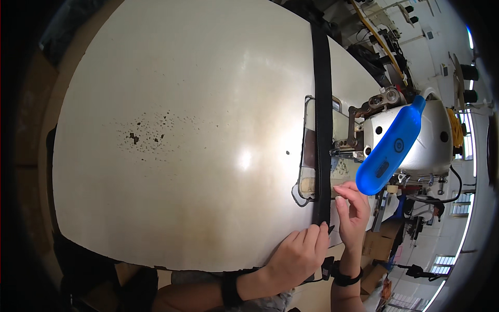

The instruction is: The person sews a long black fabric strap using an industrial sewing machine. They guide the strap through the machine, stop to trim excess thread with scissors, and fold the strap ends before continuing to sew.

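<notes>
Your forearms are bare, with no sleeves showing. Just behind each hand, left hand (296, 256) and right hand (353, 214), you wear a black wristband.
</notes>
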Motion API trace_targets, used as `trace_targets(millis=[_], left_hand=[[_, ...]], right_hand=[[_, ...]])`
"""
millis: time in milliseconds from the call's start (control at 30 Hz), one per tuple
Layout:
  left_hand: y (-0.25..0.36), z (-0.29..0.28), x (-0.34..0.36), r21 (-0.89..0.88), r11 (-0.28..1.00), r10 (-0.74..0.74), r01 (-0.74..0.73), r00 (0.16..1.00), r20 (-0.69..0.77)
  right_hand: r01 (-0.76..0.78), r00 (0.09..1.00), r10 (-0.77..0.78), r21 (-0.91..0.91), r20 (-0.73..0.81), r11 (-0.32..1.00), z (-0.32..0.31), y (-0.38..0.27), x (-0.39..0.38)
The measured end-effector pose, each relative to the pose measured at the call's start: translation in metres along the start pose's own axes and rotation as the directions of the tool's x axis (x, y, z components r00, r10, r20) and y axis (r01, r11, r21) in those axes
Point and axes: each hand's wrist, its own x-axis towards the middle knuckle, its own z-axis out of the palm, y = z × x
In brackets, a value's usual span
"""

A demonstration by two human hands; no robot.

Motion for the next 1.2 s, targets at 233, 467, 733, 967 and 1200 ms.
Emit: trace_targets(millis=[233,467,733,967,1200], left_hand=[[-0.010,0.006,0.002,-0.074,0.996,0.042,-0.049,0.994,-0.096],[-0.010,0.005,0.005,-0.121,0.991,0.048,-0.060,0.993,-0.105],[-0.010,0.004,0.005,-0.153,0.984,0.076,-0.086,0.995,-0.068],[-0.012,0.009,0.004,-0.015,0.966,0.259,-0.259,0.964,0.060],[-0.012,0.004,0.006,0.069,0.941,0.320,-0.332,0.937,0.141]], right_hand=[[0.015,0.996,-0.011,-0.054,0.084,0.998,0.005,-0.012,0.001],[0.029,0.998,-0.023,-0.096,0.061,0.995,0.014,-0.012,0.000],[-0.060,0.992,0.065,-0.045,0.106,0.997,0.009,-0.012,0.000],[-0.351,0.917,0.327,0.073,0.230,0.933,-0.010,-0.038,0.019],[-0.484,0.853,0.430,0.141,0.295,0.864,-0.015,-0.026,0.023]])
